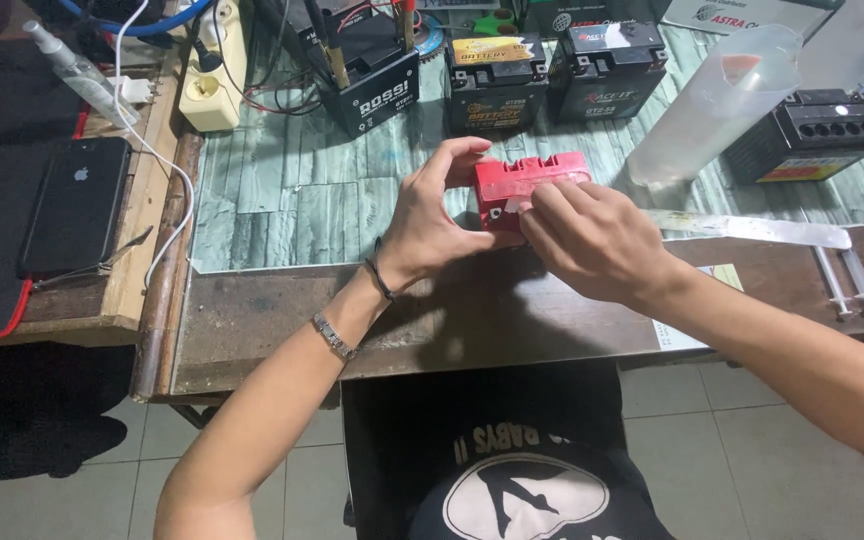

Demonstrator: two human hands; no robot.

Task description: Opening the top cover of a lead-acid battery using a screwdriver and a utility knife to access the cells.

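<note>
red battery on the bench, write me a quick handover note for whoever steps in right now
Left hand: grips the red battery from its left side, holding it on the workbench.
Right hand: fingertips pinch a small white strip at the battery's front top edge.
Nearby: three black batteries behind, clear measuring jug to the right, syringes at far right.
Done: battery positioned. Left: strip not yet off.

Red battery (527, 185), held between left hand (430, 215) and right hand (592, 240); black batteries (497, 80) beyond the grip, phone (74, 205) far left, syringes (862, 275) right.
</note>
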